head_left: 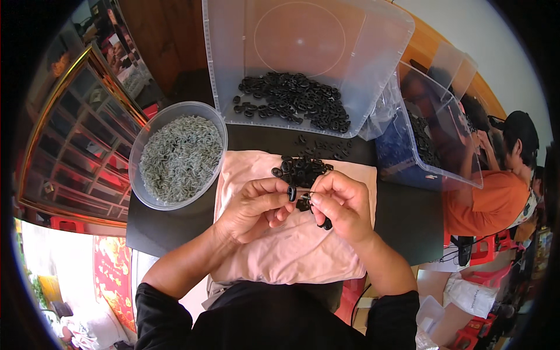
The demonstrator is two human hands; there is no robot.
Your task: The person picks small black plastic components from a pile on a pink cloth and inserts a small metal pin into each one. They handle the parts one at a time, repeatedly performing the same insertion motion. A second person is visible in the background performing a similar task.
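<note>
Over the pink cloth (291, 259), my left hand (251, 210) pinches a small oval black plastic piece (291, 193) between thumb and index finger. Close to it on the right, my right hand (344, 207) holds a tiny coiled metal spring (305, 198) at its thumb and fingertip. Another black piece (325, 223) shows under the curled fingers of that hand. Just beyond my fingertips lies a heap of small black plastic pieces (303, 169) on the cloth, partly hidden by my hands.
A round clear tub (137, 175) full of small springs stands left on the dark table (408, 227). Behind the cloth, a large translucent bin (233, 52) holds many black pieces. A second bin (402, 157) is at the right, near a person in orange (496, 201).
</note>
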